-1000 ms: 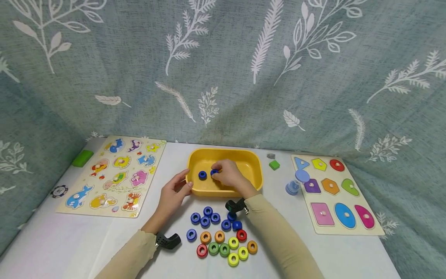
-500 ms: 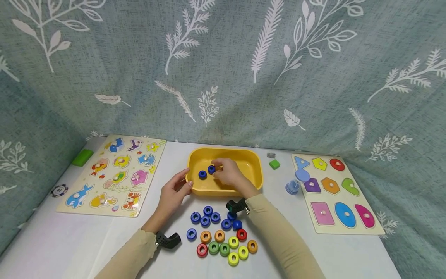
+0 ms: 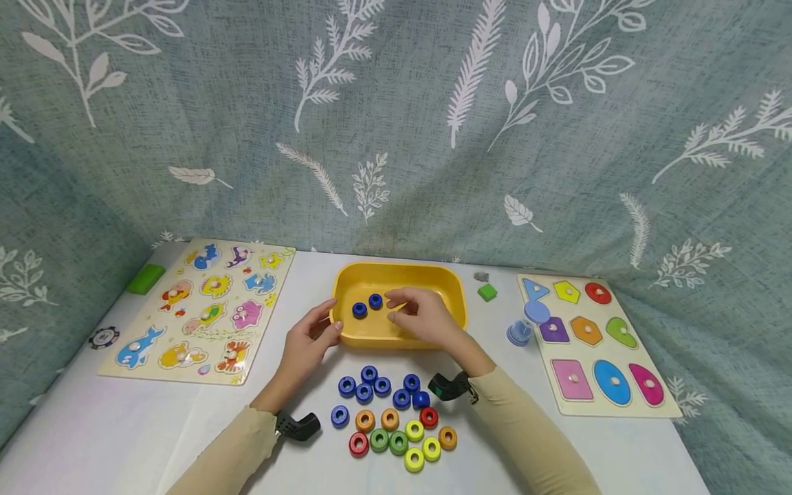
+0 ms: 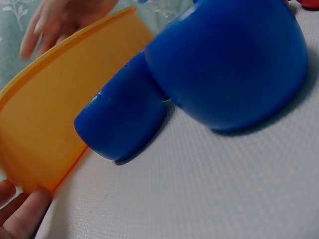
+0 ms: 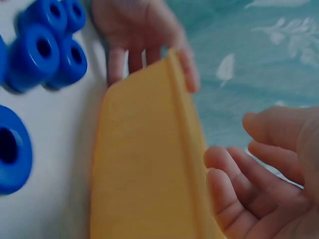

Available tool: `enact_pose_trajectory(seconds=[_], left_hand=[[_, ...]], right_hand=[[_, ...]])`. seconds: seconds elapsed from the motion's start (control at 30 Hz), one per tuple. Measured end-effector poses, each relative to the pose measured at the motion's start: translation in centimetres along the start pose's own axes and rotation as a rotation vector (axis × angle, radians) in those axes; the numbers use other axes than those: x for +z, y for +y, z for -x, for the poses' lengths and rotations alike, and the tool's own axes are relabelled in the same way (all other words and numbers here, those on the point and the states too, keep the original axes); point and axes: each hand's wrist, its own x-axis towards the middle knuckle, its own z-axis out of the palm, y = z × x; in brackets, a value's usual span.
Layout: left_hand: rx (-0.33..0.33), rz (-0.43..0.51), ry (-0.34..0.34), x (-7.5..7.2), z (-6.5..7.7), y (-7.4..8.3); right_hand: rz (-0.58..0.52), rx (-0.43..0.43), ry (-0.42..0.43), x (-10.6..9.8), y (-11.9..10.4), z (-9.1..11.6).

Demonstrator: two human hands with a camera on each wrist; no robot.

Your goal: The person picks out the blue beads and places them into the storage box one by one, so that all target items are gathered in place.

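Observation:
At the left end of a yellow plastic tray (image 3: 396, 343), my left hand (image 3: 309, 340) holds the wall, thumb and fingers spread around the outside. Two blue rings (image 3: 359, 310) sit side by side on the tray's floor, slightly apart. Over the right part of the tray is my right hand (image 3: 427, 317), thumb and fingers parted with nothing between them. In the right wrist view its fingers (image 5: 227, 201) show beside the tray rim. More blue rings (image 3: 364, 393) lie on the table in front of the tray, large and close in the left wrist view.
Orange, red, green and yellow rings (image 3: 399, 443) lie nearer the front. An animal puzzle board (image 3: 204, 309) is at left, a shape puzzle board (image 3: 603, 344) at right. A small hourglass-like blue object (image 3: 528, 323), green blocks (image 3: 487, 293) and a poker chip (image 3: 104, 337) lie about.
My right hand has let go of the second blue ring, leaving it beside the first in the tray, and has drawn back to the right. The left hand stays put.

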Motion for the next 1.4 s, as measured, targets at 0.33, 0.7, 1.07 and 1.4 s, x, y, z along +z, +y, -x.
enact_pose_trajectory(seconds=[0.33,0.7,1.07,1.4], left_hand=[[0.019,0.001,0.002,0.0,-0.3,-1.0],[0.006,-0.013,-0.010,0.1,0.5,1.3],[-0.010,-0.018,-0.012,0.1,0.6,1.9],[-0.001,-0.004,-0.015,0.0,0.7,2.0]], right_hand=[[-0.027,-0.161,-0.275,-1.8,1.1,6.3],[0.024,-0.138,-0.383,-1.0,3.3,7.5],[-0.052,-0.081,-0.393,0.7,4.6,7.5],[-0.046,-0.040,-0.336,1.2,4.8,7.6]])
